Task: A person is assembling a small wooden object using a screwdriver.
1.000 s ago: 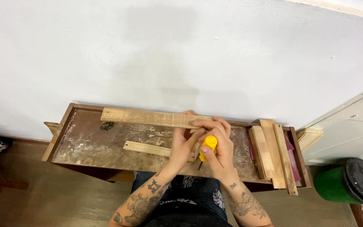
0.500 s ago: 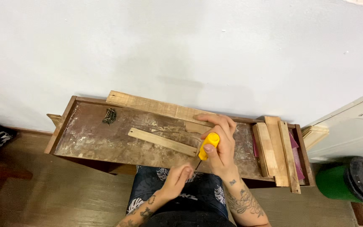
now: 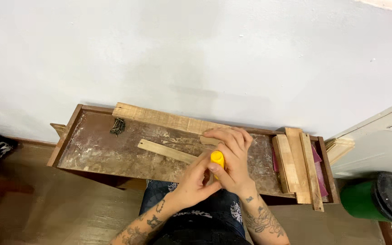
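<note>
Mostly hidden: yellow tool (image 3: pixel 217 159) inside both hands (image 3: pixel 218 174), tip unseen.

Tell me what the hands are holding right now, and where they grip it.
The right hand wraps the yellow tool around its handle; the left hand touches it from below. Its tip is hidden.
</note>
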